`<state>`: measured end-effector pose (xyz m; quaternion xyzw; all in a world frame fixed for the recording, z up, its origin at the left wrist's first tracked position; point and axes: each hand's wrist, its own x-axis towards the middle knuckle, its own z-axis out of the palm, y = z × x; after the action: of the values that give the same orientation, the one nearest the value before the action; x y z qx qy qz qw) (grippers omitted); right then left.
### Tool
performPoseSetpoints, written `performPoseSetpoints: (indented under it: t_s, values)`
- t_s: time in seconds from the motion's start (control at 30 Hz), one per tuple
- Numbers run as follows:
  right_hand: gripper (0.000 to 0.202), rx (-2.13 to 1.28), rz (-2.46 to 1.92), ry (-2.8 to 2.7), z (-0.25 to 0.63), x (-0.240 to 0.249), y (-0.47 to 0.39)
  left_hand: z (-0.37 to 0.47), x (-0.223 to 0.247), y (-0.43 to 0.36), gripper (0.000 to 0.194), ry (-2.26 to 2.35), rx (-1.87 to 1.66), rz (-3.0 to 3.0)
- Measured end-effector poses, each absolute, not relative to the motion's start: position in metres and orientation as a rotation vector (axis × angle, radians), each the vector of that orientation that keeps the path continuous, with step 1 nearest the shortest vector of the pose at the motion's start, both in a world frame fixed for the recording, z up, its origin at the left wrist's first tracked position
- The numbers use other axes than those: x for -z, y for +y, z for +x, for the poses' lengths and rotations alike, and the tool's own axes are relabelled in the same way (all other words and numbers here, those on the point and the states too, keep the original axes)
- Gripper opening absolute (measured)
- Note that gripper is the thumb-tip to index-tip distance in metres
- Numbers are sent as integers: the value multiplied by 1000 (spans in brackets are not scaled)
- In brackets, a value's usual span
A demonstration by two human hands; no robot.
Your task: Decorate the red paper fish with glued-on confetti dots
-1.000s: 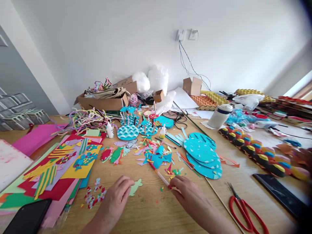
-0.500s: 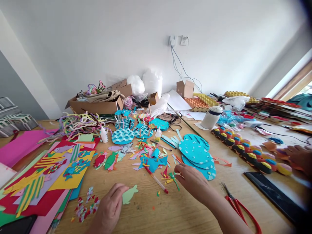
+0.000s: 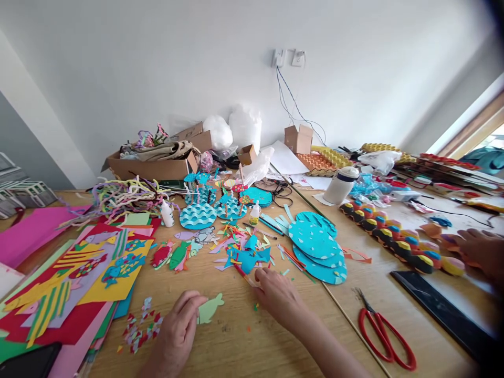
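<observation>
At the front of the table my left hand point(image 3: 179, 328) is closed, pinching the tail end of a light green paper fish point(image 3: 211, 308) between thumb and fingers. My right hand point(image 3: 277, 296) reaches in from the right with its fingers curled down. Its thumb and fingertips close around a clear-barrelled red pen point(image 3: 244, 274), whose lower end is hidden under the hand. Just beyond lie blue paper scraps point(image 3: 248, 257) in a pile of coloured cuttings. Red-handled scissors point(image 3: 384, 333) rest to the right, beside a thin wooden stick point(image 3: 346, 316).
Coloured paper sheets point(image 3: 74, 325) with fish cutouts cover the left side. Blue discs point(image 3: 315, 239) are stacked right of centre. Two glue bottles point(image 3: 167, 214) stand farther back. Painted egg-carton strips point(image 3: 388, 236) lie at right, near another person's hand point(image 3: 482, 252).
My right hand has moved left, from the green, red and yellow scraps to the pen. My left hand still holds the fish in about the same place.
</observation>
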<state>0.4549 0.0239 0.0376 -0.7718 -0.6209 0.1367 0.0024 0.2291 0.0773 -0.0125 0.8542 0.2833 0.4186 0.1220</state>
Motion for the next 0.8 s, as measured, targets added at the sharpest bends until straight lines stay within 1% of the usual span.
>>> performPoseSetpoints:
  t_s: [0.1, 0.23, 0.37, 0.43, 0.53, 0.57, 0.67, 0.7, 0.8]
  values:
    - [18, -375, -2447, -1969, 446, -28, 33, 228, 11, 77, 29, 832, -1205, 2475]
    - [18, -341, -2446, -1963, 442, -30, 32, 227, 4, 81, 26, 863, -1216, 2408]
    - [13, -350, -2267, -1832, 444, -40, 17, 224, -10, 82, 23, 981, -1148, 2413]
    - [12, -450, -2083, -1731, 447, -44, 10, 221, -15, 78, 22, 1001, -1013, 2494]
    - [6, -739, -1753, -1457, 448, -45, 4, 216, -10, 67, 27, 965, -823, 2651]
    - [10, -832, -1646, -1346, 447, -45, 2, 214, -6, 64, 29, 959, -811, 2708]
    - [29, -997, -1407, -1092, 445, -45, -3, 208, 8, 57, 33, 937, -879, 2860]
    - [30, -1032, -1356, -1043, 444, -45, -4, 206, 10, 56, 33, 920, -909, 2879]
    - [21, -1097, -1229, -924, 446, -46, -6, 206, 0, 52, 31, 884, -919, 2730]
